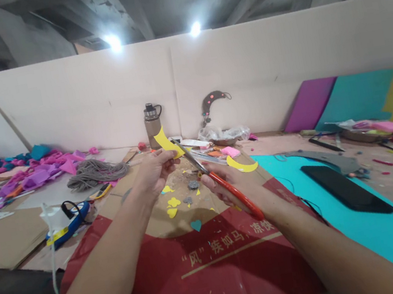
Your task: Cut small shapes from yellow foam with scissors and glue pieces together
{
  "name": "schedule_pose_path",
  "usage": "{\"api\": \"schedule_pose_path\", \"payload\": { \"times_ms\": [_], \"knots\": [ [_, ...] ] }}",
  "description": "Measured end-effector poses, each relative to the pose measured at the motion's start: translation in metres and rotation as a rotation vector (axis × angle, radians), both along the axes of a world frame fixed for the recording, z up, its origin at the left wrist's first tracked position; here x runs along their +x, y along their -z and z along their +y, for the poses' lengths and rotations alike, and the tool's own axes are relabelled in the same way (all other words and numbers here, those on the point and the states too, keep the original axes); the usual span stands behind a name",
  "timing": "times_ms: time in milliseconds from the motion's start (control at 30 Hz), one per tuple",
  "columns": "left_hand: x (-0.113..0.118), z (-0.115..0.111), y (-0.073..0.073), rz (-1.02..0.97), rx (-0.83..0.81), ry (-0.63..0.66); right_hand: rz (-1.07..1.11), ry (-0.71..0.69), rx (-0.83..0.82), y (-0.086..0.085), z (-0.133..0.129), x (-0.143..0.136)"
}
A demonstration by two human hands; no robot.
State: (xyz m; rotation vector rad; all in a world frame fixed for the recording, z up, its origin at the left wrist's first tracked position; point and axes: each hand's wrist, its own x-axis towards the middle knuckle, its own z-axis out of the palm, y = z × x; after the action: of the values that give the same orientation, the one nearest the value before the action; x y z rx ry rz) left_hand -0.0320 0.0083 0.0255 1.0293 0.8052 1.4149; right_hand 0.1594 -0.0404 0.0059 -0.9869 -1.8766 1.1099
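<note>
1. Landmark: red-and-brown cardboard (243, 280), in front of the person.
2. Left hand (160, 166), above the cardboard: thumb and fingers pinched together on a curved yellow piece (164, 143).
3. Right hand (220, 183), also above it: closed around red-handled scissors (232, 190), blades at the yellow piece; cannot tell whether they bite.
4. On the cardboard: yellow crescent (242, 164) toward its far right, yellow flower (173, 202), teal heart (196, 225).
5. Right of the cardboard: black phone (346, 189). Left of it: grey cord bundle (96, 172).
</note>
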Motion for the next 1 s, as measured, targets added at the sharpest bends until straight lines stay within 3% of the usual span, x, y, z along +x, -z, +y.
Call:
{"api": "schedule_pose_path", "payload": {
  "times_ms": [1000],
  "knots": [
    [-0.0049,0.0024,0.0017,0.017,0.044,0.051,-0.019,-0.029,0.091,0.0034,0.0010,0.0005]
  ]
}}
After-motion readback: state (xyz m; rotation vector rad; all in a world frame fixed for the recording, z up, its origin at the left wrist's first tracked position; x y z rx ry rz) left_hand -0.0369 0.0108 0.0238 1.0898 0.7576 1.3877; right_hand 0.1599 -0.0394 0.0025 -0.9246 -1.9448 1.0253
